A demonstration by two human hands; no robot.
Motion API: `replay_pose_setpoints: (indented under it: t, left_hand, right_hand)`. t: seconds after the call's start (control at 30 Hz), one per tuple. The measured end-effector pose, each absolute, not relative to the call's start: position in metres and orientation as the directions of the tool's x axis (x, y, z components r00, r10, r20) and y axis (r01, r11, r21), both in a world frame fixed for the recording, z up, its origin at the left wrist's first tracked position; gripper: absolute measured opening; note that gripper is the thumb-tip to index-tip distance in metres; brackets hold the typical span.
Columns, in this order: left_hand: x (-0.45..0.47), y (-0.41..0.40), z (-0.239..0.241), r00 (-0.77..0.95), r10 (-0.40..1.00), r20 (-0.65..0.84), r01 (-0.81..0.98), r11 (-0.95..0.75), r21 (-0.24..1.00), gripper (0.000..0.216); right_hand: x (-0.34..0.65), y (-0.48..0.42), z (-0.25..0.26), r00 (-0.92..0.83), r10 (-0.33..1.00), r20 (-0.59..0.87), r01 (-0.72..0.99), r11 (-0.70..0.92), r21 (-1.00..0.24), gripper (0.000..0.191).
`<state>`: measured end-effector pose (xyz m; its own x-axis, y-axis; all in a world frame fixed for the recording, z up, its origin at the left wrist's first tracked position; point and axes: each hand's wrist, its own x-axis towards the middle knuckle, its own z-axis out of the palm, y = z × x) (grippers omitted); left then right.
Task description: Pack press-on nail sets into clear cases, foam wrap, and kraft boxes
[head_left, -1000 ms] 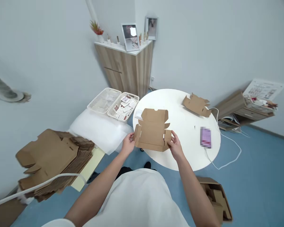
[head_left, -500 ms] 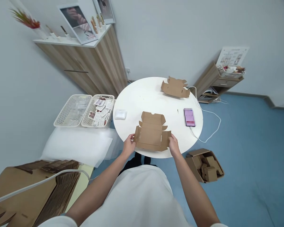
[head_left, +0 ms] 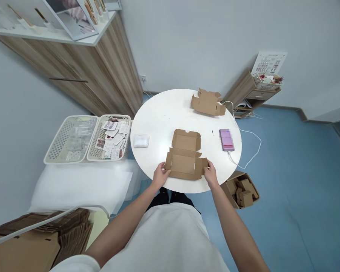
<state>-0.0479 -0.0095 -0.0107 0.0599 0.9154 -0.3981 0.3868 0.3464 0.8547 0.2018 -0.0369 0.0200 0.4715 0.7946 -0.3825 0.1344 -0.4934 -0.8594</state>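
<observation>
A brown cardboard box blank [head_left: 183, 164], partly folded, lies at the near edge of the round white table [head_left: 158, 117]. Its lid panel points away from me and its side flaps stand partly raised. My left hand [head_left: 160, 176] grips the left flap between thumb and fingers. On the opposite side, my right hand [head_left: 210, 173] pinches the right flap. A second cardboard blank [head_left: 208, 102], its flaps bent up, rests at the table's far right. Left of my hands lies a small clear plastic packet [head_left: 141, 141].
A phone [head_left: 226, 139] with a white cable lies on the table's right. Two white baskets, one with clear plastic [head_left: 70, 139] and one with small cards [head_left: 109, 138], stand left. An open carton [head_left: 240, 190] sits on the floor. Stacked flat cardboard [head_left: 70, 241] lies lower left.
The box blank's side flaps are folded up more, and its lid panel is bent at the crease. My left hand has shifted slightly right along its flap. The camera view has tilted and shifted.
</observation>
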Motion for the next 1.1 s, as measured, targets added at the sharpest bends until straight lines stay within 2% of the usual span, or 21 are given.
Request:
replay_pose_setpoints:
  t: [0.1, 0.23, 0.3, 0.37, 0.5, 0.6, 0.7, 0.77, 0.97, 1.1]
  left_hand:
    - [-0.049, -0.014, -0.009, 0.076, 0.946, -0.315, 0.548, 0.224, 0.806, 0.070]
    - [-0.047, -0.021, 0.004, 0.095, 0.979, -0.180, 0.837, 0.019, 0.547, 0.086]
    - [-0.043, -0.023, 0.010, 0.193, 0.971, -0.141, 0.894, -0.115, 0.432, 0.081]
    - [-0.038, -0.022, 0.012, 0.340, 0.932, -0.124, 0.889, -0.276, 0.366, 0.065]
    - [-0.024, -0.018, 0.007, 0.499, 0.861, -0.096, 0.840, -0.453, 0.299, 0.038]
    - [-0.014, -0.017, -0.001, 0.524, 0.849, -0.071, 0.826, -0.487, 0.284, 0.038]
    - [-0.004, -0.020, -0.007, 0.517, 0.852, -0.081, 0.836, -0.482, 0.263, 0.039]
    - [0.004, -0.022, -0.009, 0.496, 0.862, -0.104, 0.854, -0.462, 0.241, 0.037]
    - [0.031, -0.015, 0.004, 0.385, 0.913, -0.135, 0.914, -0.356, 0.196, 0.047]
    - [0.041, 0.004, 0.019, 0.296, 0.942, -0.160, 0.948, -0.269, 0.167, 0.074]
  right_hand:
    - [0.209, -0.039, 0.009, 0.490, 0.790, -0.369, 0.271, -0.540, -0.797, 0.062]
    - [0.217, -0.033, 0.008, 0.523, 0.799, -0.298, 0.445, -0.554, -0.704, 0.073]
    - [0.222, -0.020, 0.013, 0.506, 0.827, -0.244, 0.519, -0.518, -0.679, 0.076]
    - [0.227, 0.000, 0.018, 0.459, 0.854, -0.245, 0.542, -0.488, -0.684, 0.077]
    - [0.241, 0.047, 0.018, 0.335, 0.856, -0.394, 0.454, -0.513, -0.729, 0.076]
    - [0.247, 0.076, 0.009, 0.225, 0.840, -0.494, 0.388, -0.542, -0.745, 0.059]
    - [0.246, 0.093, -0.001, 0.155, 0.845, -0.511, 0.367, -0.530, -0.765, 0.033]
    - [0.244, 0.098, -0.005, 0.150, 0.852, -0.502, 0.367, -0.519, -0.772, 0.022]
    - [0.248, 0.092, 0.001, 0.128, 0.912, -0.390, 0.427, -0.406, -0.808, 0.018]
    - [0.251, 0.089, 0.008, 0.113, 0.937, -0.330, 0.547, -0.336, -0.767, 0.021]
